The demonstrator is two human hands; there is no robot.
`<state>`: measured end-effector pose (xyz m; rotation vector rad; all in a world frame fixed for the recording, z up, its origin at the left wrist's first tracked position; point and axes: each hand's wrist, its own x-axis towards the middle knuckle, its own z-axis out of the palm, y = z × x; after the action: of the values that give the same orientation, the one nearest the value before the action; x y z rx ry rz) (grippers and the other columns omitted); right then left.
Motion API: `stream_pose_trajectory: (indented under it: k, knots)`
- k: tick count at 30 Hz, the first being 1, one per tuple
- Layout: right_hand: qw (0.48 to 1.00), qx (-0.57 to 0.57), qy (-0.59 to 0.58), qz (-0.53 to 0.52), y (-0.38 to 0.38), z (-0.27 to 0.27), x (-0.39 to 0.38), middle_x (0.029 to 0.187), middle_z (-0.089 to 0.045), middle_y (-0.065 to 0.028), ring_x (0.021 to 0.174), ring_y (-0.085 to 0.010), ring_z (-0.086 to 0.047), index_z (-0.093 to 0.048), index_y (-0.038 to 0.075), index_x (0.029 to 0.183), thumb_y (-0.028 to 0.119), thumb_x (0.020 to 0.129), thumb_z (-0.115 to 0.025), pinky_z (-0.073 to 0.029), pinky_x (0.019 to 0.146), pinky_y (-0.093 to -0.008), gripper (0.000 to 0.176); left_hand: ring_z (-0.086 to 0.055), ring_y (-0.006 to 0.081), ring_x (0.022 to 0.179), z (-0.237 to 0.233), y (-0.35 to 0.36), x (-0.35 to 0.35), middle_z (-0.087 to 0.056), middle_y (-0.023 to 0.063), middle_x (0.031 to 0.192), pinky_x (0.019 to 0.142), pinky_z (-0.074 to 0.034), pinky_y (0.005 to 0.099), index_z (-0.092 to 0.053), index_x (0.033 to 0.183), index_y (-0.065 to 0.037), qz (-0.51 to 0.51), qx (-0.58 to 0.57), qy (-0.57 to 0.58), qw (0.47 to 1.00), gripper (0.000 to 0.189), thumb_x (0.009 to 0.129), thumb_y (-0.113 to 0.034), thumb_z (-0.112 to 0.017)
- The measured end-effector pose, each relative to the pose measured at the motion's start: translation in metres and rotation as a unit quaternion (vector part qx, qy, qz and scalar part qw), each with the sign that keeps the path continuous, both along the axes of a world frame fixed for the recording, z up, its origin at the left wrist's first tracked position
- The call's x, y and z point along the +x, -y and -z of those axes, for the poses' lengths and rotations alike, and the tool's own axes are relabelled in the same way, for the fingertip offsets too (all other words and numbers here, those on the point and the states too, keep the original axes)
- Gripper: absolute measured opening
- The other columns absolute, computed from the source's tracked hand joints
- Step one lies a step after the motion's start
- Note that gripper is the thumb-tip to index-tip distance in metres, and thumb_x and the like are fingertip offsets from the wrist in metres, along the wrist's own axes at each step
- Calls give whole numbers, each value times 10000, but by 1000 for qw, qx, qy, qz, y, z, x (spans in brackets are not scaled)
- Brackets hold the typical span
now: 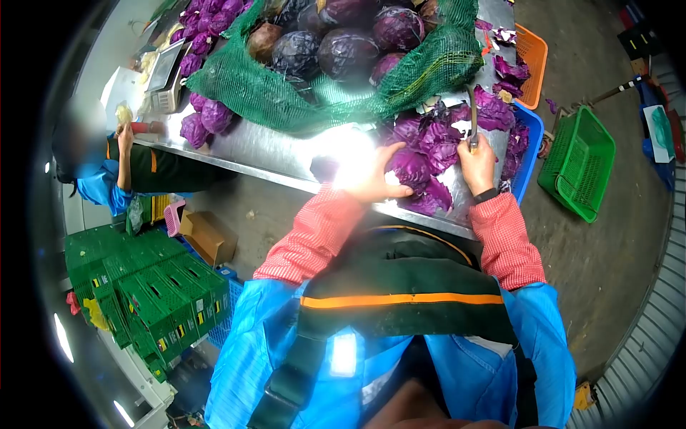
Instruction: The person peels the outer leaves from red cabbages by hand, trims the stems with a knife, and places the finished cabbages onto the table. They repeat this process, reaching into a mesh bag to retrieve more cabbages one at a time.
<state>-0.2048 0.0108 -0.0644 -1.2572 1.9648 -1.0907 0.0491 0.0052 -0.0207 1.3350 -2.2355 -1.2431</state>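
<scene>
My left hand [375, 177] is curled against the left side of a purple cabbage [411, 169] near the front edge of the metal table [268, 151]. In my right hand [477, 163] is the handle of a curved knife [473, 114], its blade pointing away from me. Loose purple leaves [433, 196] lie under and around the cabbage, between my hands. Behind them, a green net bag [271, 96] lies open around several dark cabbages [348, 53]. Glare hides part of the table beside my left hand.
A blue crate [529, 154] and an orange crate [532, 64] stand at the table's right edge, a green basket [577, 164] beyond. At left are trimmed cabbages [214, 116], a scale [166, 75], a co-worker [107, 179] and stacked green crates [168, 300].
</scene>
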Motion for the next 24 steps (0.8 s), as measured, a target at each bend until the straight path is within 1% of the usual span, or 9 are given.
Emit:
stream_pose_trajectory:
  k: [3, 6, 9, 13, 17, 18, 20, 23, 24]
  knots:
    - [997, -35, 31, -60, -14, -23, 17, 683, -640, -143, 586, -234, -648, -561, 20, 934, 173, 856, -651, -496, 557, -367, 194, -511, 344, 1225, -15, -1, -1, -501, 223, 1296, 1049, -410, 393, -382, 1411, -11, -10, 11, 43, 999, 934, 659, -332, -834]
    - [995, -56, -45, -75, -15, -43, 30, 718, -658, -188, 648, -348, -676, -557, 33, 949, 167, 853, -644, -512, 571, -413, 186, -537, 334, 1198, -18, -10, -28, -532, 230, 1262, 1016, -434, 374, -414, 1368, 9, -88, -12, 55, 995, 889, 667, -346, -829]
    - [995, -29, -96, -20, -2, -13, 7, 681, -646, -194, 657, -384, -664, -538, 22, 907, 164, 845, -635, -505, 571, -448, 183, -549, 283, 1185, 1, -4, -15, -545, 197, 1272, 1009, -439, 359, -419, 1364, 8, -85, 26, -74, 993, 855, 697, -345, -820]
    - [990, 18, -141, 3, -4, 14, -27, 679, -637, -231, 677, -417, -650, -565, 7, 916, 203, 865, -602, -496, 602, -483, 206, -546, 191, 1164, -2, -6, 2, -529, 112, 1290, 1002, -447, 323, -399, 1392, -20, -94, 229, -263, 933, 760, 779, -261, -779]
    - [985, -35, 154, -71, -16, -41, -15, 830, -666, -203, 774, -382, -667, -536, 36, 1187, 292, 829, -703, -504, 656, -447, 471, -628, 204, 946, 8, 1, -5, -611, 134, 1191, 772, -540, 317, -404, 1411, -101, -91, 113, -272, 951, 660, 841, -176, -728]
    - [981, -47, 138, -126, -25, -70, -9, 910, -659, -183, 763, -359, -665, -506, 55, 1253, 321, 810, -727, -508, 652, -427, 561, -637, 188, 881, -7, 0, -10, -620, 131, 1172, 659, -537, 285, -406, 1404, -115, -126, 153, -245, 949, 641, 855, -216, -722]
    - [972, -119, 1, -204, -45, -117, 12, 1001, -635, -138, 719, -315, -654, -478, 91, 1326, 355, 782, -756, -514, 621, -389, 665, -622, 183, 981, -15, 2, -21, -594, 119, 1179, 808, -524, 295, -420, 1373, -59, -184, 202, -247, 929, 623, 847, -189, -727]
    - [909, -148, -268, -282, -58, -128, 27, 1008, -577, -83, 639, -259, -630, -519, 114, 1297, 337, 768, -755, -517, 559, -347, 621, -621, 166, 987, -15, 3, -28, -613, 87, 1117, 843, -516, 282, -444, 1340, -38, -206, 286, -260, 899, 555, 870, -185, -701]
    - [911, -183, -268, -253, -55, -111, 24, 925, -549, -76, 627, -256, -629, -571, 118, 1226, 280, 770, -744, -512, 537, -350, 513, -618, 159, 972, -10, 1, -28, -615, 80, 1113, 839, -508, 272, -445, 1343, -42, -193, 284, -278, 897, 554, 874, -201, -694]
